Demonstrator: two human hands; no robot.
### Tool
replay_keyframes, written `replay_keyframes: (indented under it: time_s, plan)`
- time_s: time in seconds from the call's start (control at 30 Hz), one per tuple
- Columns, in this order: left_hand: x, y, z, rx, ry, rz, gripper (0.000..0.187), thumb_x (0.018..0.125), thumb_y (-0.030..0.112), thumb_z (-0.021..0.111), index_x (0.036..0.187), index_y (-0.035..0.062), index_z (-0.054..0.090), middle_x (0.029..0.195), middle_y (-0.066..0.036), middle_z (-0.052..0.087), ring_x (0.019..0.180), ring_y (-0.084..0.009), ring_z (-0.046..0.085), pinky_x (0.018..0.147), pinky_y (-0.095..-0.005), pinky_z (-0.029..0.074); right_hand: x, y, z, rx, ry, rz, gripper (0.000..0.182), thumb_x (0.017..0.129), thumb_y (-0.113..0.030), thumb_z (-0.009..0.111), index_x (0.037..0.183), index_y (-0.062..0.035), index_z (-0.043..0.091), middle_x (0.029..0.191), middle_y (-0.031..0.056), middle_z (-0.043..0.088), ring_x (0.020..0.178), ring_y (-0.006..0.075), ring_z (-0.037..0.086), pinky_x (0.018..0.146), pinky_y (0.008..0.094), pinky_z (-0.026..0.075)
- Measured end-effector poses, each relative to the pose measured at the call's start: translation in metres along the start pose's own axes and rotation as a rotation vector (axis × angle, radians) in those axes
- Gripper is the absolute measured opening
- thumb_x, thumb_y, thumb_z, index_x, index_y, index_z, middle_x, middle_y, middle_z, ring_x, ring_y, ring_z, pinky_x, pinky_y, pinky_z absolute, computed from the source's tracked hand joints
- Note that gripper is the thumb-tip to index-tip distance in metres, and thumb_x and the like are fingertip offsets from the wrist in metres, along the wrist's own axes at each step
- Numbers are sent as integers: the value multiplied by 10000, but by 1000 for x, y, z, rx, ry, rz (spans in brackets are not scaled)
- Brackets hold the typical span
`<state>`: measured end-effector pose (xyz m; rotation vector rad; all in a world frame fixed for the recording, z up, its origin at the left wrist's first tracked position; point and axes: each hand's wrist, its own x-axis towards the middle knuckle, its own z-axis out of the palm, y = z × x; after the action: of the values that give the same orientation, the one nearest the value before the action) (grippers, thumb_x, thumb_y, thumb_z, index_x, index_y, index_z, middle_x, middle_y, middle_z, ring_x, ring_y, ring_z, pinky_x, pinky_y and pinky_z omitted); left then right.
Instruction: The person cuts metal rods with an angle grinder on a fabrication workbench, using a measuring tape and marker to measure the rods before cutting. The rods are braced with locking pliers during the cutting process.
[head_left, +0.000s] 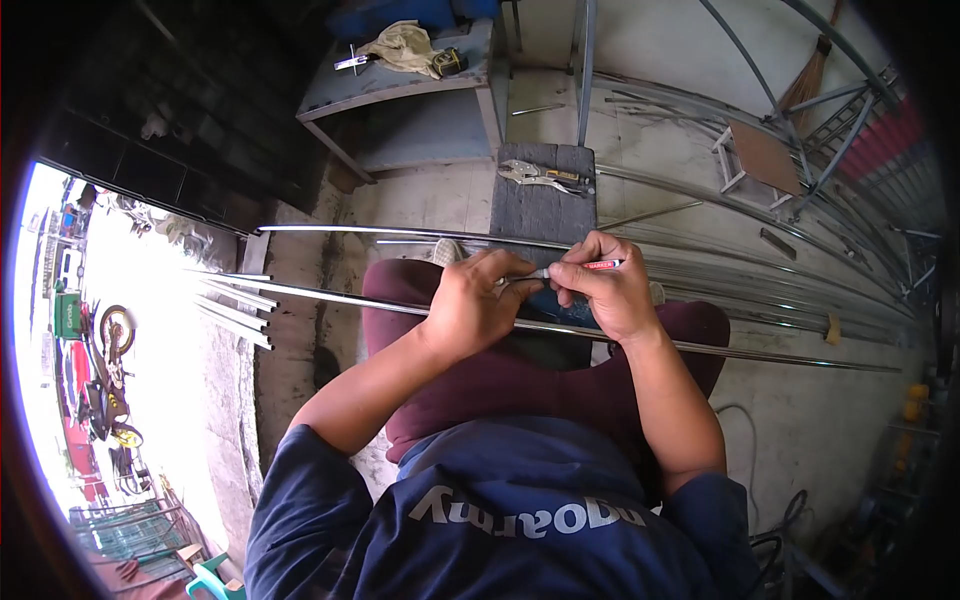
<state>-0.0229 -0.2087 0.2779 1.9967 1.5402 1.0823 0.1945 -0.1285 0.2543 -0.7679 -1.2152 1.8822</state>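
In front of my lap, my right hand (612, 295) is closed around a red-and-white marker (603, 265), its grey end pointing left. My left hand (472, 305) is pinched at that grey end, fingertips close to those of the right; what it grips is mostly hidden, so I cannot tell what it is. A long shiny metal tube (370, 300) runs across my thighs, passing beneath both hands. Beyond it lies a second tube (340, 231), across the near part of a dark padded bench (540, 215). Locking pliers (540, 175) rest on that bench.
Several tube ends (235, 310) jut out at left, by the bright doorway. More long tubes (780, 285) lie along the floor at right. A metal table (400, 90) at the back carries a cloth (402, 46) and a tape measure (449, 62). A small stool (762, 158) stands back right.
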Motion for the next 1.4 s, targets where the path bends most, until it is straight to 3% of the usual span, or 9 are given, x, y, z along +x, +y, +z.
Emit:
replay_keyframes:
  time_s: [0.17, 0.2, 0.33, 0.63, 0.8, 0.93, 1.2, 1.3, 1.4]
  plan:
    - [42, -62, -1, 279, -194, -113, 222, 1015, 138, 776, 1196, 43, 689, 989, -234, 780, 937, -494, 765, 812, -563, 617, 16, 22, -2, -190, 24, 199, 533, 1012, -117, 872, 1384, 54, 529, 1051, 147, 767, 814, 156, 751, 650, 303, 579]
    - [57, -87, -5, 318, -155, -106, 217, 1032, 147, 756, 1199, 47, 660, 982, -252, 768, 942, -515, 757, 811, -585, 605, 17, 31, -6, -249, -25, 211, 791, 1012, -160, 886, 1560, 52, 356, 1131, 154, 748, 867, 158, 744, 680, 307, 581]
    - [136, -188, -35, 407, -133, -373, 294, 995, 254, 815, 1169, 18, 821, 1125, -206, 838, 1011, -348, 824, 923, -449, 625, 18, 89, -25, -445, -76, 147, 647, 1020, -136, 874, 1497, 32, 471, 1106, 133, 739, 870, 136, 722, 758, 290, 587]
    - [320, -329, -17, 644, 102, -493, 329, 950, 269, 873, 1202, 61, 841, 1131, -229, 829, 1101, -418, 797, 984, -512, 620, 27, 43, -38, -812, -137, 241, 544, 973, -294, 885, 1332, 26, 631, 1140, 238, 756, 1033, 418, 771, 926, 495, 603]
    - [377, -386, -2, 729, 262, -720, 449, 881, 268, 914, 1257, 37, 830, 1312, -265, 792, 1280, -456, 743, 1099, -494, 615, 31, 61, -56, -1008, -110, 306, 419, 988, -280, 854, 1140, 17, 601, 1027, 237, 751, 972, 433, 775, 835, 524, 616]
    - [401, -396, -1, 676, 295, -763, 444, 835, 226, 888, 1214, 0, 842, 1306, -254, 801, 1246, -430, 764, 1103, -484, 610, 33, 60, -58, -1027, -131, 324, 441, 1004, -282, 849, 1207, 41, 626, 1074, 242, 766, 992, 449, 772, 855, 515, 615]
    - [362, -353, 0, 749, 40, -579, 726, 894, 420, 865, 1451, -6, 674, 1520, -271, 669, 1461, -405, 620, 1189, -474, 537, 34, 62, -61, -1017, -178, 401, 427, 1046, -340, 800, 1142, 28, 609, 942, 278, 753, 914, 473, 775, 817, 548, 602]
    - [281, -315, -16, 779, -222, -274, 607, 969, 419, 831, 1409, 19, 711, 1467, -255, 706, 1393, -428, 662, 1167, -476, 549, 32, 56, -62, -1051, -176, 435, 407, 1057, -345, 783, 1138, 20, 622, 975, 288, 764, 950, 490, 768, 848, 561, 593]
    - [180, -258, -68, 693, -307, -306, 450, 1048, 392, 755, 1329, 40, 760, 1379, -231, 752, 1296, -440, 712, 1113, -483, 562, 21, 24, -74, -1042, -106, 371, 406, 1066, -287, 775, 1311, 16, 662, 1101, 274, 780, 1050, 490, 757, 937, 534, 595]
